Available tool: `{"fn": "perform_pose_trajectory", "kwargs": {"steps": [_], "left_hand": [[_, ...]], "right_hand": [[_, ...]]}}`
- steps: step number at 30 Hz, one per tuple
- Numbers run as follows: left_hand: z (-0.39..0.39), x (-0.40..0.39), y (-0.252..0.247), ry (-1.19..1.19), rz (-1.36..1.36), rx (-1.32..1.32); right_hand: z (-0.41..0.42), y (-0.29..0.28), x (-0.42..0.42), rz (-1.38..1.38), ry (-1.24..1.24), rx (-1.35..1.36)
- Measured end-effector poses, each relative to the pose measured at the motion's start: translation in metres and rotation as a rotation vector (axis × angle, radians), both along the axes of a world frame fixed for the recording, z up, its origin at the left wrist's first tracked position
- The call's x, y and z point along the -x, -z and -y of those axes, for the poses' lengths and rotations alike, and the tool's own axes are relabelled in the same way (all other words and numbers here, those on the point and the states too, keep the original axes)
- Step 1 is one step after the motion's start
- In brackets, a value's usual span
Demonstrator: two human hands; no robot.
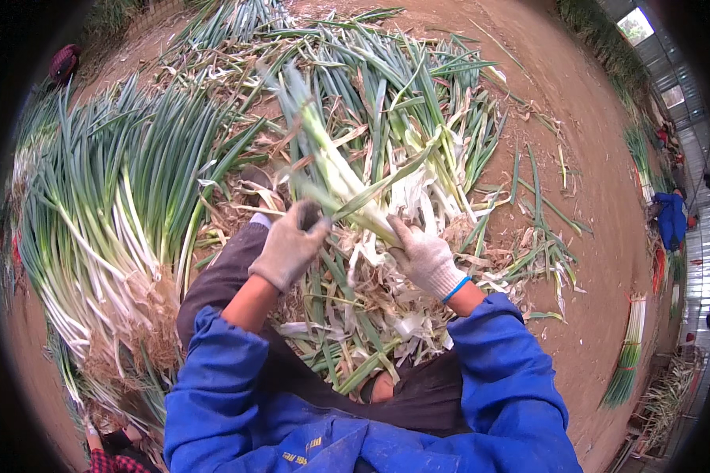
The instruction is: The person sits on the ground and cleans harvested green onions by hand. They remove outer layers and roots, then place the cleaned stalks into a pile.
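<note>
My right hand [423, 257], in a knitted work glove with a blue cuff edge, grips the lower end of a thick green onion stalk [340, 168] that points up and left. Part of a leaf peels away from the stalk. My left hand [290, 245], gloved too, is beside it with thumb and forefinger pinched at the end of a green leaf [361, 198], which is partly blurred. Beyond my hands lies a heap of green onions [384, 100] with dry leaves. To the left, a large pile of cleaner green onions [136, 195] lies with its roots towards me.
Stripped leaves and peelings [373, 301] cover the ground between my legs. A tied bundle of green onions [630, 349] lies at right. Other people are at the edges: one in blue [670, 219] at right, one with a checked sleeve [115, 461] at lower left, another at upper left.
</note>
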State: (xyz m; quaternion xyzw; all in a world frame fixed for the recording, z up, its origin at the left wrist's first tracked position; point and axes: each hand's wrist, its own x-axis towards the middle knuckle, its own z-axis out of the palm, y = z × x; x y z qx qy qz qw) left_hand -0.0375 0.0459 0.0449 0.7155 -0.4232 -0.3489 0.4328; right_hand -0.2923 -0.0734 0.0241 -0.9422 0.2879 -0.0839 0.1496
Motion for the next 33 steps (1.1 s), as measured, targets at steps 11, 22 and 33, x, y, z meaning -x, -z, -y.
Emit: {"fn": "perform_pose_trajectory", "kwargs": {"steps": [11, 22, 33], "left_hand": [[-0.001, -0.035, 0.047, -0.232, -0.788, -0.056], [0.003, -0.016, 0.036, -0.153, -1.409, -0.004], [-0.004, 0.014, 0.072, 0.491, -1.810, -0.130]], "right_hand": [[-0.076, -0.063, 0.000, 0.322, 0.049, -0.132], [-0.089, -0.051, -0.012, 0.560, 0.087, -0.103], [-0.078, -0.051, -0.041, 1.124, 0.673, -1.211]]}}
